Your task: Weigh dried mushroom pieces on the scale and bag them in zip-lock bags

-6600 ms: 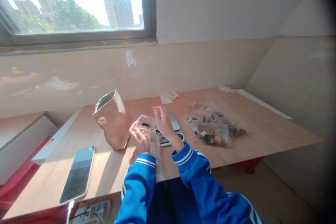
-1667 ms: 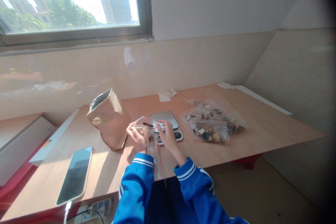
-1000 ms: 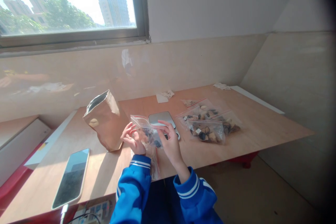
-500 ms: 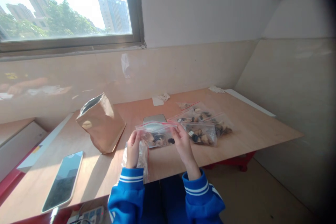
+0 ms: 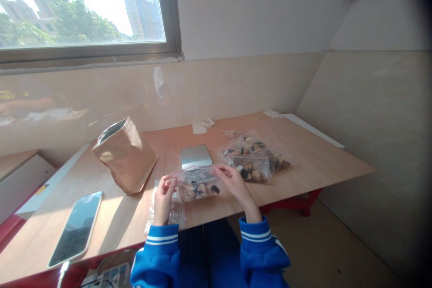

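- Fingers (image 5: pixel 169 184) of the left hand (image 5: pixel 163 200) pinch the left end of a clear, red-stripped plastic bag (image 5: pixel 199 190); those of the right hand (image 5: pixel 236 185) pinch its right end.
- The bag stretches between the hands above the near edge of the light-brown wooden surface (image 5: pixel 313 171), tan and black pieces lying low inside.
- Judging by the grip, the step in hand is work along the bag's mouth; whether it is sealed cannot be told. The next move seems to call for level, even pressure along the strip.
- Just beyond is a flat, silver-topped square device (image 5: pixel 195 154), partly hidden.
- To the right lie similar filled clear bags (image 5: pixel 254 173); to the left stands an open brown paper bag (image 5: pixel 124 162).
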`<move>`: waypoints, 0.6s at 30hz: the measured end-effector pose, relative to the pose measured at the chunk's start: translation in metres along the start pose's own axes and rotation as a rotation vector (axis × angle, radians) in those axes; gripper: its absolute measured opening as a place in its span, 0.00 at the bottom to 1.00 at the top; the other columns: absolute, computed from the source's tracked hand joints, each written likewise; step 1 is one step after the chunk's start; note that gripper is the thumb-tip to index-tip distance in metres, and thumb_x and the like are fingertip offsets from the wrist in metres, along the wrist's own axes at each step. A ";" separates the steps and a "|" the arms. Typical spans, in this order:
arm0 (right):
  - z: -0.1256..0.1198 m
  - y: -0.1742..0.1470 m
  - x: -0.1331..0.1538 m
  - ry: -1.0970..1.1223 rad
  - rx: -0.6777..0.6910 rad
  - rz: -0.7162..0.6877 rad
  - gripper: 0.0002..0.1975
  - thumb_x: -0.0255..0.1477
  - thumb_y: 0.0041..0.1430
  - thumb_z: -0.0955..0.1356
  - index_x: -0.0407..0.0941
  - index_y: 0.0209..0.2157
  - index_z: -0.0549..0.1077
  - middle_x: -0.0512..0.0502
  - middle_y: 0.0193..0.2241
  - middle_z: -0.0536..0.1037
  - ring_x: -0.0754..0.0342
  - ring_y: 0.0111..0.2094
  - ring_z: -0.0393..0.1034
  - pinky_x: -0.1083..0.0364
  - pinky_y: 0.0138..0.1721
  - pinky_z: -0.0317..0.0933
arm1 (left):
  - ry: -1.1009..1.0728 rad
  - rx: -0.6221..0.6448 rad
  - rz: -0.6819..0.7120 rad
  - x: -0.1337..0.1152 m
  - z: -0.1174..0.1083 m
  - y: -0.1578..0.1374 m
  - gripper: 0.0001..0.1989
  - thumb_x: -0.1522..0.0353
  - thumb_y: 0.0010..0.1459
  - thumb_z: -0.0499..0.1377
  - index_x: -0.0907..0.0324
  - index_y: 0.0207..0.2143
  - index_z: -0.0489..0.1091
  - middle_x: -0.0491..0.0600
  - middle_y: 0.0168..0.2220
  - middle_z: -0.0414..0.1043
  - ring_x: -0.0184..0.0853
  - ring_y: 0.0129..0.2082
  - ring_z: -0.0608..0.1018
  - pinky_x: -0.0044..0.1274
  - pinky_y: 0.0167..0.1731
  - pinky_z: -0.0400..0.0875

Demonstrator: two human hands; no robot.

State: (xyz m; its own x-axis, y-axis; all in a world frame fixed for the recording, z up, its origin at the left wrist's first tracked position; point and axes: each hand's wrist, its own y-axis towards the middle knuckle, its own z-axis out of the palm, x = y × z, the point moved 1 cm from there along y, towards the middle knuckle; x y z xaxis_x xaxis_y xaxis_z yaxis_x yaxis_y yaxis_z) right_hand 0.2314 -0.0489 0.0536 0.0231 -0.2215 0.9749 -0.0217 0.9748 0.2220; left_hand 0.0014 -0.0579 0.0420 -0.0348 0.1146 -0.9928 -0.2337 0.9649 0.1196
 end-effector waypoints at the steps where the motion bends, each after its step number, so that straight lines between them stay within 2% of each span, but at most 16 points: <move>1: 0.000 -0.001 -0.001 -0.002 0.005 0.000 0.17 0.42 0.59 0.65 0.45 0.41 0.76 0.43 0.36 0.81 0.46 0.42 0.75 0.46 0.48 0.66 | 0.020 0.023 -0.010 0.001 -0.001 0.000 0.18 0.54 0.50 0.61 0.57 0.37 0.70 0.48 0.31 0.76 0.37 0.35 0.78 0.25 0.33 0.71; 5: 0.000 -0.004 -0.005 -0.014 -0.013 -0.021 0.20 0.45 0.61 0.62 0.45 0.42 0.76 0.43 0.38 0.81 0.47 0.41 0.76 0.48 0.45 0.68 | 0.068 0.074 -0.009 0.002 -0.001 -0.001 0.19 0.52 0.51 0.60 0.58 0.35 0.72 0.49 0.31 0.76 0.36 0.35 0.77 0.25 0.34 0.70; 12: 0.004 -0.003 -0.019 -0.116 -0.148 -0.105 0.22 0.46 0.63 0.59 0.45 0.39 0.75 0.41 0.33 0.81 0.46 0.37 0.76 0.50 0.40 0.68 | 0.029 -0.091 0.028 0.002 0.001 -0.004 0.19 0.53 0.51 0.60 0.59 0.37 0.71 0.47 0.29 0.73 0.32 0.31 0.75 0.21 0.31 0.66; 18: 0.006 -0.004 -0.023 -0.196 -0.156 -0.120 0.20 0.44 0.64 0.59 0.45 0.39 0.74 0.42 0.31 0.80 0.48 0.32 0.75 0.52 0.36 0.66 | 0.054 -0.086 0.022 0.004 0.001 -0.004 0.19 0.53 0.52 0.59 0.60 0.37 0.71 0.47 0.30 0.72 0.33 0.32 0.75 0.22 0.32 0.66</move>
State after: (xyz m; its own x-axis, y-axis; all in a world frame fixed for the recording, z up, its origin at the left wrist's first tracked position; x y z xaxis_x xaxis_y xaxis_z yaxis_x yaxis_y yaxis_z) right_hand 0.2253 -0.0477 0.0301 -0.1775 -0.3221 0.9299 0.1241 0.9301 0.3458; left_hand 0.0031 -0.0613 0.0372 -0.0928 0.1202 -0.9884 -0.3149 0.9382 0.1436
